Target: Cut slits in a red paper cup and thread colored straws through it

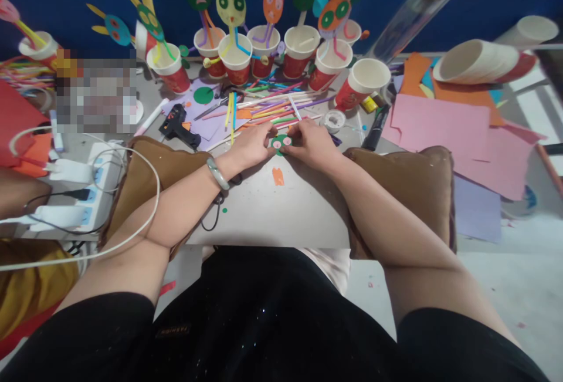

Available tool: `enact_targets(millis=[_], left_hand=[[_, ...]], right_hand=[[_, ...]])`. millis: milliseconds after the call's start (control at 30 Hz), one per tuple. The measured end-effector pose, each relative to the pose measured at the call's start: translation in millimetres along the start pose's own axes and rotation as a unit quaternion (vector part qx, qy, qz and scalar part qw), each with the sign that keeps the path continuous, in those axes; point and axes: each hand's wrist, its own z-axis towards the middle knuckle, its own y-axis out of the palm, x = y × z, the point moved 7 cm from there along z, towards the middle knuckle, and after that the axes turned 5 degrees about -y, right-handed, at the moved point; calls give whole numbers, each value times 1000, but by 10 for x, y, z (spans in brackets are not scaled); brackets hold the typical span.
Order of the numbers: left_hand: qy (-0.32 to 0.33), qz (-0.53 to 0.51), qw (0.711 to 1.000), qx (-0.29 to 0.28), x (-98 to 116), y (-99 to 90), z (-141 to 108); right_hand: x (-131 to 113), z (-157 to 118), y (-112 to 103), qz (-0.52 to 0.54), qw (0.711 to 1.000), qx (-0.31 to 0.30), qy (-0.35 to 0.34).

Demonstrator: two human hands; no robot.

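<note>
Between my two hands is a green paper disc (280, 152) with two pink round eyes on it. My left hand (257, 144), below a bangle on the wrist, pinches the disc's left edge. On the opposite edge, my right hand (310, 144) has its thumb and fingers closed. An orange paper cutout (278, 176) lies on the table (281, 217) just below the disc. Beyond my hands spreads a pile of coloured paper straws or sticks (272, 113). A pair of scissors (213, 107) rests left of that pile.
Paper cups (235, 59) holding paper-faced figures line the back. A black glue gun (180, 127) lies at left, near a white power strip (99, 176) with cables. Brown cushions (402, 194) flank the work spot. Pink paper sheets (444, 124) and stacked cups (479, 62) are at right.
</note>
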Motion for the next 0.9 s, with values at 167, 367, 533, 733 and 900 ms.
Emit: enact_targets(millis=[167,367,533,733,900], left_hand=[[8,-55,998,22,-20,-7,33],[-39,-257,965,26,-23,-26,71],[-91,-421,901,40,-83,-142,59],[-87,-484,864,108,-219,-243,102],[-81,-488,863,105,-203,-231,100]], right_hand=[[-3,-57,-27,123,991,44,20],[12,-119,-85,365,926,90,33],[-13,-169,-130,365,930,39,40],[-392,-287,36,90,973,-115,-181],[-483,-340,149,-30,969,-135,-204]])
